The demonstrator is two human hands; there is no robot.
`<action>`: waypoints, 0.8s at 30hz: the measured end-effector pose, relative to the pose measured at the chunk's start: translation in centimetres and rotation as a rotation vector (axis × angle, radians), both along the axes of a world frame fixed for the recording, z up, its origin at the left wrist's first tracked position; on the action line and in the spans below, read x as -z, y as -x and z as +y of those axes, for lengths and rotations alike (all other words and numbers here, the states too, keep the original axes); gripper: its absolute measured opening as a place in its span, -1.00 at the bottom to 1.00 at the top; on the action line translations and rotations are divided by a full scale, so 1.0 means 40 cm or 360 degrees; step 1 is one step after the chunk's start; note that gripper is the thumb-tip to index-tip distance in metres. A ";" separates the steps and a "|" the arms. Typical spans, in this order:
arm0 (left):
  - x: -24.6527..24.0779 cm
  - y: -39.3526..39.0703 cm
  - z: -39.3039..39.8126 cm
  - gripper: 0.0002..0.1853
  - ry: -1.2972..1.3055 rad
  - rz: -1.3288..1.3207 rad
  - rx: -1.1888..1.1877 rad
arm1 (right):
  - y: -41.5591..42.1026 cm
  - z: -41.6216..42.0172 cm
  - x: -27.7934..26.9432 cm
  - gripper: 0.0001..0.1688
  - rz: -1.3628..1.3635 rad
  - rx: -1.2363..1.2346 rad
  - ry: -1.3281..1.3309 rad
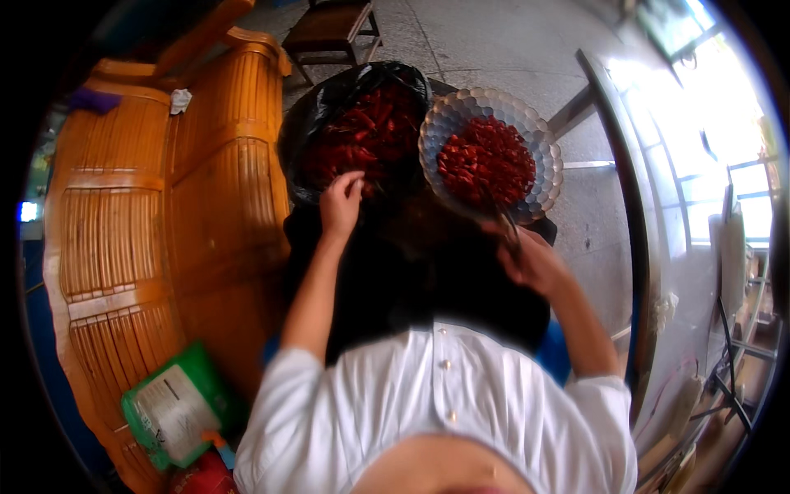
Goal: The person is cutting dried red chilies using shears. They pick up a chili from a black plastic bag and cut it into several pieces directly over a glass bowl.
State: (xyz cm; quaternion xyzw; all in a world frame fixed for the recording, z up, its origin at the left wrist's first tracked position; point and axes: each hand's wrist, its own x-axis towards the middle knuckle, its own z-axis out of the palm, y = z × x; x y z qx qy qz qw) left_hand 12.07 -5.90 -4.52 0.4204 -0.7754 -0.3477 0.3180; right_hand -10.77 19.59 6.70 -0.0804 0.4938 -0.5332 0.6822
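Whole dried red chillies (370,120) fill a black plastic bag (318,108) whose mouth is spread wide. At the bag's near edge is my left hand (341,200), its fingertips bent towards the chillies; whether anything is pinched between them is not clear. My right hand (536,258) grips a pair of scissors (507,225), whose blades point away from me over the near side of a clear, scalloped bowl (437,133). Short cut pieces of red chilli (487,157) are heaped inside this bowl. The blade tips are dark and blurred against the pieces.
On my left runs a slatted wooden bench (111,241), with a green package (179,407), a crumpled tissue (180,100) and a purple cloth (94,100). A wooden chair (330,28) stands beyond the bag. To the right is a dark-edged table (636,204).
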 end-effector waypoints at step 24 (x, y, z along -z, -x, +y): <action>-0.089 0.050 0.059 -0.78 -0.1313 0.0432 0.0020 | -0.125 0.016 0.006 -0.33 0.0428 -0.0420 0.0538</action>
